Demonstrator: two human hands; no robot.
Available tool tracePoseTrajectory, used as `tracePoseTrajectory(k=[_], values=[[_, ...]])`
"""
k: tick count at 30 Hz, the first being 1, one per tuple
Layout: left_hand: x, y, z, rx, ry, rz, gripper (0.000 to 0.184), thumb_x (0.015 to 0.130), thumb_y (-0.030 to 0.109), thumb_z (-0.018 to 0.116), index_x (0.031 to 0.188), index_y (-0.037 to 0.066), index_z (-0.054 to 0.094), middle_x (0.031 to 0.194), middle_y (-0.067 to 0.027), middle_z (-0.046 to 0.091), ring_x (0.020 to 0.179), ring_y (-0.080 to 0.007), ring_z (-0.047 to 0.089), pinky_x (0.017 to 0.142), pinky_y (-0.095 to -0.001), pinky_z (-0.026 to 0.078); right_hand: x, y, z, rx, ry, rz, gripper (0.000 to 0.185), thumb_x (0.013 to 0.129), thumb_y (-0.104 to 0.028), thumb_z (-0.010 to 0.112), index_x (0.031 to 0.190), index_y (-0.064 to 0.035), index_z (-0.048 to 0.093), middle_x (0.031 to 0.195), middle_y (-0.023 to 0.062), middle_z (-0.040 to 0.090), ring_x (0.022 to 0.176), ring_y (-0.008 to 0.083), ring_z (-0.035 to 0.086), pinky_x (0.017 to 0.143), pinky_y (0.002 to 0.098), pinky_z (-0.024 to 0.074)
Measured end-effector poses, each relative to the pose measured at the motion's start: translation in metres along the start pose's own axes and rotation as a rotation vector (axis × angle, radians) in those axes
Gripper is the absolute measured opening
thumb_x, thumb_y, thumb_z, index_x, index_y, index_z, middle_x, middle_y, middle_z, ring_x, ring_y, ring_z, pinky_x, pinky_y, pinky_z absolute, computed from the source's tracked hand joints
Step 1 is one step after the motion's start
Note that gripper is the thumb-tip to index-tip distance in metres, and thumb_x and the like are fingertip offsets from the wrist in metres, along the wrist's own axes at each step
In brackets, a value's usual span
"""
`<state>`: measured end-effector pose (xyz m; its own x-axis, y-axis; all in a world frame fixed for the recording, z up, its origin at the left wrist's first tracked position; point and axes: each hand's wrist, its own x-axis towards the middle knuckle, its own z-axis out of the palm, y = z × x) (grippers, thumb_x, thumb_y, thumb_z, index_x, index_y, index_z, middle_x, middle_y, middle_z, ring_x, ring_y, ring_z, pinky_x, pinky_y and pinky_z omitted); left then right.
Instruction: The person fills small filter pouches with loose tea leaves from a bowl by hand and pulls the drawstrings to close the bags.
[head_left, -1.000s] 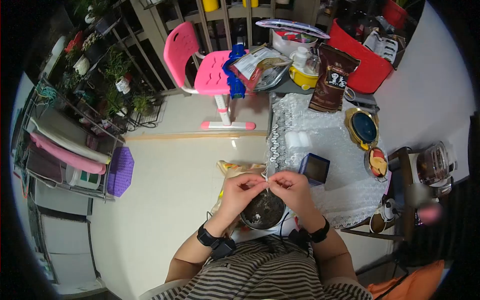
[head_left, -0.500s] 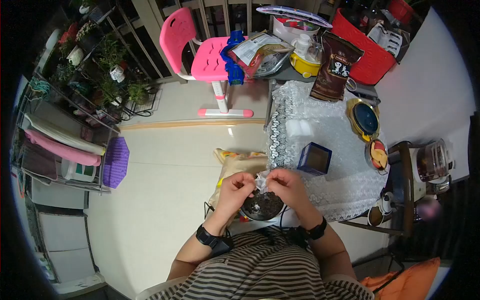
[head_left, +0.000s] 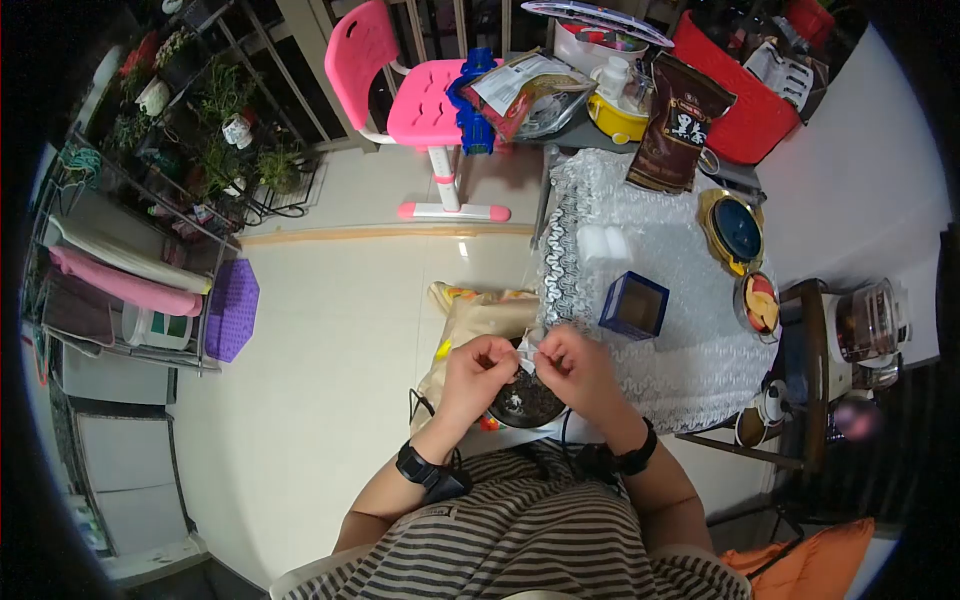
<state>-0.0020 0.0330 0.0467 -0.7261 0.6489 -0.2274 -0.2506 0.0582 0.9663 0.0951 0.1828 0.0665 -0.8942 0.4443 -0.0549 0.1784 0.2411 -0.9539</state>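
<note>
My left hand (head_left: 482, 374) and my right hand (head_left: 580, 372) are held close together, thumb and forefinger pinched on each. Between them they grip a small, thin white pouch (head_left: 527, 356), partly covered by the fingers. Just below is a round bowl filled with dark, crumbly material (head_left: 526, 404), with a few white bits on top. The bowl sits near my lap, its near rim by my striped shirt. To the right on the table stands a dark blue box (head_left: 634, 306), and behind it lie white folded pieces (head_left: 604, 244).
A lace-covered table (head_left: 690, 370) bears a brown bag (head_left: 680, 125), a blue bowl (head_left: 737, 228) and a dish of cut fruit (head_left: 760, 303). A pink chair (head_left: 430, 100) stands ahead. A cream cloth bag (head_left: 455, 345) is beside the table; plant racks line the left.
The view has shifted slightly, so the furniture appears higher. Both hands stay pinched on the white pouch, with only small finger movement above the bowl.
</note>
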Motion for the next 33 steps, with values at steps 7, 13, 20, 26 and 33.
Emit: tracePoseTrajectory(k=[7,13,20,26,33], values=[[-0.003,0.011,0.009,0.039,0.045,0.003,0.005,0.084,0.003,0.064,0.086,-0.001,0.064,0.072,0.0015,0.062,0.064,-0.0038,0.055,0.058,-0.0189,0.044,-0.006,-0.021,-0.004,-0.678,0.014,-0.552,0.019,0.073,-0.01,0.067,0.092,-0.0087,0.064,0.086,0.0058,0.057,0.076,0.0264,0.058,0.064,0.0375,0.0498],[-0.003,0.009,0.004,0.121,0.004,0.036,0.005,0.082,0.003,0.066,0.084,0.0,0.064,0.068,0.0035,0.06,0.062,-0.0026,0.054,0.057,-0.0185,0.043,-0.008,-0.014,-0.01,-0.766,-0.128,-0.546,0.015,0.075,-0.018,0.068,0.087,-0.0098,0.064,0.087,0.0044,0.056,0.081,0.0252,0.058,0.065,0.0378,0.0499],[-0.005,0.005,-0.012,0.026,-0.322,0.17,0.055,0.083,0.012,0.072,0.131,0.003,0.047,0.124,-0.0049,0.053,0.11,-0.0118,0.05,0.093,-0.0276,0.041,-0.009,-0.017,-0.013,-0.629,-0.23,-0.468,0.013,0.08,-0.018,0.062,0.085,-0.0063,0.062,0.08,0.0085,0.059,0.073,0.029,0.061,0.064,0.0403,0.0497],[-0.008,0.0,-0.016,0.303,-0.513,0.168,0.066,0.084,0.016,0.071,0.141,0.004,0.04,0.129,-0.0105,0.053,0.119,-0.0235,0.051,0.098,-0.0335,0.041,-0.011,-0.01,-0.01,-0.587,-0.205,-0.53,0.008,0.08,-0.016,0.062,0.081,-0.0083,0.06,0.072,0.0096,0.058,0.066,0.0306,0.059,0.057,0.0414,0.0472],[-0.011,0.0,-0.011,0.37,-0.483,0.203,0.049,0.085,0.014,0.069,0.128,0.003,0.048,0.123,-0.0144,0.056,0.112,-0.0311,0.053,0.095,-0.037,0.042,-0.015,-0.018,-0.007,-0.637,-0.345,-0.438,0.006,0.084,-0.015,0.059,0.086,-0.0091,0.059,0.066,0.0126,0.06,0.06,0.0329,0.062,0.051,0.0439,0.048]])
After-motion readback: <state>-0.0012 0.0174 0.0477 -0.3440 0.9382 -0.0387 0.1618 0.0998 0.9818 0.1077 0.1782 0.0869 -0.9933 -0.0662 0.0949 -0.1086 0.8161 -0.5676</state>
